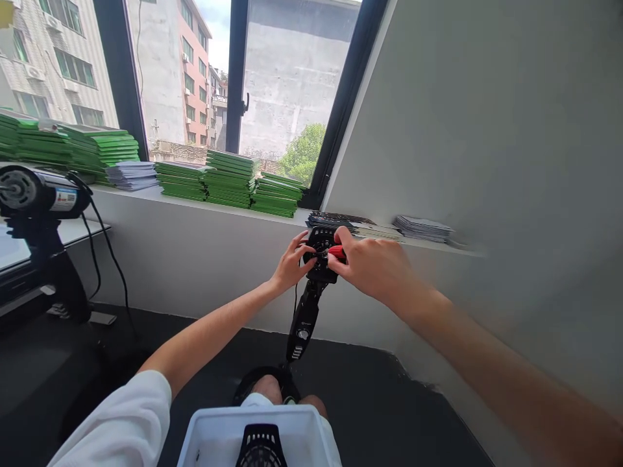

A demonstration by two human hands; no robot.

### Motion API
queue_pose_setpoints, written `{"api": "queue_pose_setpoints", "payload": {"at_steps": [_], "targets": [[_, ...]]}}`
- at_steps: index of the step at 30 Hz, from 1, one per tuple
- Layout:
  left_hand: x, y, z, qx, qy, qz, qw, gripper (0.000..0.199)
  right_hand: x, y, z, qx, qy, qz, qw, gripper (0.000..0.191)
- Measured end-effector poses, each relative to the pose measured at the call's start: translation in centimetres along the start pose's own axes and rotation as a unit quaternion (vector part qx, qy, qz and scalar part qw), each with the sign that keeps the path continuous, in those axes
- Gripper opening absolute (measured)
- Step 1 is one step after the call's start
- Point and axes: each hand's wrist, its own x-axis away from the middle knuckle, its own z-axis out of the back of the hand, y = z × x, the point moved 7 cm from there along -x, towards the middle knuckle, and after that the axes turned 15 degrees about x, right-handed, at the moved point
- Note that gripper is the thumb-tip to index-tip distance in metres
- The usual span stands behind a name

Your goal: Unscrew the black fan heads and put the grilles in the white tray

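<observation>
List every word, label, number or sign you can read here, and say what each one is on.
No text here can be read.
White label with a blue band on the black motor: print too small to read.
Small pale mark on the black handle of the device in both hands: blurred.
Green stacks on the sill: no lettering visible.
Dark printed cards on the shelf: too blurred.

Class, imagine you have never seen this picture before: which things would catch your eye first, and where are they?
First, the two hands meeting mid-frame: the left hand steadies a black handheld device held upright, while the right hand presses a red-handled tool to its top. Next come the bright green stacks lined along the windowsill behind. At the bottom edge sits a white bin on the person's lap.
</observation>
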Motion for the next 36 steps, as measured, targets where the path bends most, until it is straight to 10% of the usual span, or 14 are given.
{"api": "queue_pose_setpoints", "payload": {"at_steps": [15, 36], "targets": [[-0.3, -0.1, -0.2, 0.05, -0.015, -0.039, 0.998, 0.016, -0.1, 0.1, 0.5, 0.049, 0.006, -0.025, 0.998, 0.046], [-1.1, -1.7, -1.2, 0.172, 0.04, 0.117, 0.977, 0.053, 0.4, 0.0, -0.6, 0.015, 0.018, 0.033, 0.999, 0.031]]}}
